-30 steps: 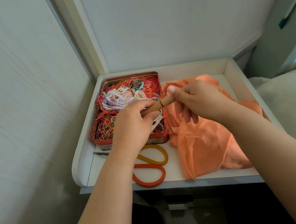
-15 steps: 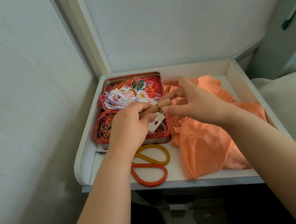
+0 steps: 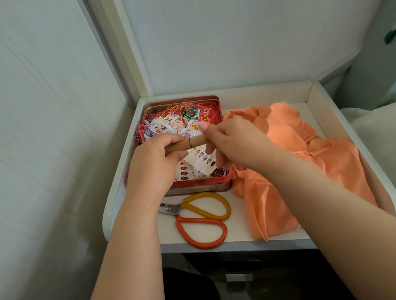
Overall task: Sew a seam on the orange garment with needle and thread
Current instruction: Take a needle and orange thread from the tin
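soft, even daylight fills the scene, moderately bright, with no harsh glare. the pale walls (image 3: 236, 22) look flat and slightly grey-green, and the left wall is smeared and low in detail. shadows are faint: a soft one lies under the scissors (image 3: 202, 217) and beneath the forearms, while the space below the bench (image 3: 235, 243) falls nearly black. wide-angle distortion bends the wall corner and stretches the forearms toward the lower edges. the middle is fairly sharp; the fine threads in the tin (image 3: 197, 185) blur together.
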The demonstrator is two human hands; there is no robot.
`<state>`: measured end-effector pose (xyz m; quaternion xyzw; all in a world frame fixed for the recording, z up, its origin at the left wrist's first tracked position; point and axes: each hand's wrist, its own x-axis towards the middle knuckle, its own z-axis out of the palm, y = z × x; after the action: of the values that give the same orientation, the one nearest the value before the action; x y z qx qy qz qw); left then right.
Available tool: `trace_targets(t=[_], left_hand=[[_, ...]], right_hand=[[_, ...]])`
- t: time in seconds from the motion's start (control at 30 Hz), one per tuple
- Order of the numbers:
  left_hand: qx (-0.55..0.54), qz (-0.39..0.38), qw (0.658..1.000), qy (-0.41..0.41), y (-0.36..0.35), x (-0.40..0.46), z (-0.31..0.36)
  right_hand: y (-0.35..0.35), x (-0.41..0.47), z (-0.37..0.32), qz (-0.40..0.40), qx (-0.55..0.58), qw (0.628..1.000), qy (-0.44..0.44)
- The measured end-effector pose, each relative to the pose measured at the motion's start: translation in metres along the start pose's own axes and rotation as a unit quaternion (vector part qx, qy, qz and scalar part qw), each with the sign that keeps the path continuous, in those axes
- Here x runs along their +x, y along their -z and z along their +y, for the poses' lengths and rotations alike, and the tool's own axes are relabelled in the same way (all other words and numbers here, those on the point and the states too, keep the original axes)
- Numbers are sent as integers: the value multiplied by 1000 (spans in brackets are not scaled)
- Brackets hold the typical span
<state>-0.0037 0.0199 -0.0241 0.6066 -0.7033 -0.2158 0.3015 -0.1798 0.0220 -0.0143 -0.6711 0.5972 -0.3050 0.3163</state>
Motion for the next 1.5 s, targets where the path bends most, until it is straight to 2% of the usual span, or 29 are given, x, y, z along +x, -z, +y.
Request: trace_targets(t=[0.07, 0.13, 0.17, 0.27, 0.4, 0.5, 0.6, 0.7, 0.77, 0.9, 1.0, 1.1, 1.17, 1.23, 1.3, 1.37, 1.43, 1.5], left_hand=[[2, 1, 1000, 4, 2, 1, -3], [1, -4, 1000, 7, 3, 1, -5], [2, -6, 1000, 8, 3, 2, -5], [8, -13, 1000, 11, 4, 1, -5], [23, -37, 999, 20, 6, 0, -7], [25, -53, 998, 13, 4, 0, -7], [27, -54, 998, 16, 5, 0, -8], [36, -55, 998, 17, 7, 1, -11], [36, -54, 998, 20, 8, 1, -12], [40, -45, 998, 25, 8, 1, -12], [51, -51, 997, 29, 9, 0, -12], [44, -56, 997, 35, 8, 1, -12], [47, -29, 998, 27, 9, 1, -11], [33, 52, 998, 25, 13, 1, -9], [5, 152, 988, 30, 17, 1, -8], [-17, 216, 976, 31, 18, 2, -9], [-30, 238, 970, 34, 16, 2, -10], [-38, 244, 969, 32, 15, 3, -10]], right_hand=[[-1, 1, -3, -13, 72, 997, 1], [-2, 3, -3, -46, 98, 994, 23], [-5, 3, -2, -45, 66, 996, 38], [-7, 6, 0, -11, 8, 1000, 0], [-6, 9, 2, -48, 77, 996, 13], [-13, 9, 4, -65, 24, 998, 6], [-17, 11, 5, -48, 5, 998, -31], [-17, 10, 4, -50, 31, 998, 6], [-21, 10, 5, -48, 3, 998, 35], [-26, 12, 3, -27, -21, 999, 9], [-27, 12, 1, -55, 4, 998, -3], [-30, 11, 4, -66, 7, 998, 22], [-29, 13, 6, -37, -27, 999, 28], [-25, 13, 9, -26, -66, 997, 17], [-25, 14, 13, -54, -106, 993, 3], [-29, 13, 12, -95, -151, 984, 4], [-34, 13, 10, -113, -185, 976, 19], [-37, 15, 6, -87, -194, 977, 35]])
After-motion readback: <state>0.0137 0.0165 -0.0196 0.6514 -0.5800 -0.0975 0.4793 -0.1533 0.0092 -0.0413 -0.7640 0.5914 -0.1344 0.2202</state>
